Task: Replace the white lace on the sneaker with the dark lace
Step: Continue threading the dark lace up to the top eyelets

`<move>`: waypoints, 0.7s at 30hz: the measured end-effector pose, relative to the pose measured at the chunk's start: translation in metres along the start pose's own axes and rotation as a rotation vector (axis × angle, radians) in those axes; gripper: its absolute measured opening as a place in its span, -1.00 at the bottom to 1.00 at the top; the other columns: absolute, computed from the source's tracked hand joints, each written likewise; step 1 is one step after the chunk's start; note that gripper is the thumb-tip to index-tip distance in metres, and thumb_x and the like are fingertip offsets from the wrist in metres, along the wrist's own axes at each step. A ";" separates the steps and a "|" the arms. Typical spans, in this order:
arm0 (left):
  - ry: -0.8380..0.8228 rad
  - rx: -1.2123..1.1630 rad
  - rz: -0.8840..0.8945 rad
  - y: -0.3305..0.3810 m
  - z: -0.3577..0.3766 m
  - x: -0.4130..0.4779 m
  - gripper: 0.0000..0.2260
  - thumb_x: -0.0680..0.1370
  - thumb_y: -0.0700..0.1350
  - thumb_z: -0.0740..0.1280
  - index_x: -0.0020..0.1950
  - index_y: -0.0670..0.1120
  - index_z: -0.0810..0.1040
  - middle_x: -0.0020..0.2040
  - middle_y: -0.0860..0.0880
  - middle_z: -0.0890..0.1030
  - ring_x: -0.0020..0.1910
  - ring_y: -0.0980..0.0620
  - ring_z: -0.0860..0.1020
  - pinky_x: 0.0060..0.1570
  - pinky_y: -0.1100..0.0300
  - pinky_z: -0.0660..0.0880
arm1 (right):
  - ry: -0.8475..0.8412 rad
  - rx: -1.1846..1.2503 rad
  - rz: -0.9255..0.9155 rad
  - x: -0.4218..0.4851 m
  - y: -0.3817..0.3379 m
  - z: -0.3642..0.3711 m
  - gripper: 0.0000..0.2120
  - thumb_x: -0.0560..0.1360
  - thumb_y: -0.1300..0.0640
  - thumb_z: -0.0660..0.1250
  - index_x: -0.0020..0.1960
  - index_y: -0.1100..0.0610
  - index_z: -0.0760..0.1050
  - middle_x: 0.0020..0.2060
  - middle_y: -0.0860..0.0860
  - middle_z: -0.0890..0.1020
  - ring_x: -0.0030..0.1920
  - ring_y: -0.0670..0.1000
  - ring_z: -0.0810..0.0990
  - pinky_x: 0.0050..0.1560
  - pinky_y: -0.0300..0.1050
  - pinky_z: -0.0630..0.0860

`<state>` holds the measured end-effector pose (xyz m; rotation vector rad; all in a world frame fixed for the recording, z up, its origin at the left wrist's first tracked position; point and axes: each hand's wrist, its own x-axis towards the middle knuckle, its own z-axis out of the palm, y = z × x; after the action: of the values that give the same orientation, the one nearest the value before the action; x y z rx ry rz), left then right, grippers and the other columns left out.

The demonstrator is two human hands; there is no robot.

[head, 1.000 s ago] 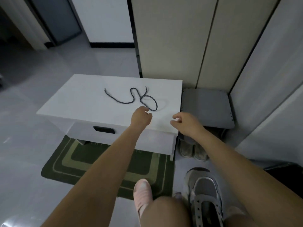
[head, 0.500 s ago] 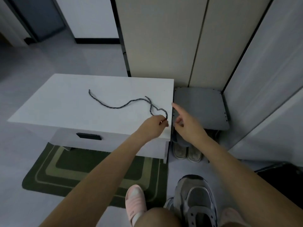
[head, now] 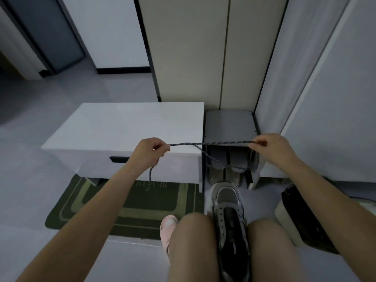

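Lifted clear of the low white cabinet (head: 126, 127), on whose top it had lain in loose curves half a second earlier, the dark lace (head: 211, 143) was stretched taut in the air off the cabinet's front right corner. The left hand (head: 151, 151) pinched it in curled fingers in front of the cabinet, with one end dangling below the fist. The right hand (head: 268, 146), which had been empty, pinched it further to the right of the cabinet, and a slack loop sagged between them. That probably meant the lace was being straightened so an end could be found for threading.

By count there were one dark lace, two hands, and one sneaker (head: 230, 216) on the floor between the knees, nearer the person than the cabinet's right end. Its eyelets looked empty, though the dim light left that uncertain; no white lace was visible. One green mat (head: 130, 202) lay before the cabinet, with one pink slipper (head: 167, 231) at its near edge.
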<state>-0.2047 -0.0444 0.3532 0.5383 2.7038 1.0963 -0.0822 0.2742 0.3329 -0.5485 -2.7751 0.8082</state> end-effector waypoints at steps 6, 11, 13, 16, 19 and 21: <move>0.013 0.012 -0.012 0.029 0.012 -0.026 -0.74 0.59 -0.01 0.24 -0.13 -0.13 0.62 -0.35 -0.03 0.55 -0.49 0.12 0.43 -0.41 0.29 0.36 | -0.064 -0.005 0.068 -0.033 0.008 -0.025 -0.79 0.51 0.02 0.31 -0.19 0.11 0.59 -0.28 0.02 0.64 -0.32 -0.06 0.55 -0.24 -0.17 0.46; -0.246 -0.020 0.147 0.072 0.050 -0.053 -0.75 0.57 -0.03 0.30 -0.13 -0.19 0.64 -0.39 -0.02 0.54 -0.55 0.22 0.40 -0.53 0.42 0.29 | -0.229 -0.300 -0.036 -0.066 -0.022 -0.020 -0.37 0.35 -0.28 0.38 0.34 -0.05 0.40 0.25 -0.01 0.52 0.26 0.07 0.45 0.20 -0.03 0.36; -0.314 0.004 0.205 0.088 0.068 -0.061 -0.76 0.56 -0.03 0.32 -0.24 -0.11 0.61 -0.41 0.01 0.54 -0.59 0.25 0.39 -0.55 0.44 0.27 | -0.325 0.021 -0.129 -0.082 -0.048 -0.008 -0.39 0.36 -0.15 0.44 0.35 -0.02 0.38 0.21 -0.06 0.55 0.22 -0.03 0.49 0.21 -0.09 0.40; -0.322 -0.016 0.212 0.093 0.081 -0.065 -0.77 0.54 -0.03 0.35 -0.31 -0.02 0.55 -0.39 0.02 0.57 -0.57 0.27 0.41 -0.55 0.45 0.29 | -0.231 0.002 -0.250 -0.094 -0.053 0.006 -0.85 0.48 0.02 0.34 -0.02 0.06 0.59 -0.23 -0.09 0.64 -0.18 -0.08 0.58 -0.09 -0.16 0.44; -0.339 -0.042 0.171 0.079 0.075 -0.068 -0.84 0.55 -0.10 0.34 -0.22 -0.07 0.59 -0.33 0.03 0.58 -0.55 0.29 0.42 -0.54 0.43 0.31 | -0.175 -0.129 -0.205 -0.099 -0.025 -0.003 -0.84 0.53 -0.01 0.26 -0.19 -0.05 0.56 -0.34 -0.15 0.59 -0.32 -0.15 0.50 -0.13 -0.18 0.43; -0.350 0.003 0.143 0.063 0.068 -0.071 -0.83 0.56 -0.11 0.32 -0.09 -0.17 0.64 -0.28 0.03 0.60 -0.46 0.28 0.47 -0.47 0.39 0.39 | -0.167 -0.141 -0.111 -0.100 -0.002 -0.015 -0.74 0.54 -0.01 0.24 -0.33 -0.14 0.42 -0.33 -0.15 0.60 -0.30 -0.14 0.53 -0.14 -0.16 0.44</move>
<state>-0.1031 0.0128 0.3505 0.8481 2.3933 0.9280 0.0127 0.2401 0.3380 -0.3608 -3.0018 0.6669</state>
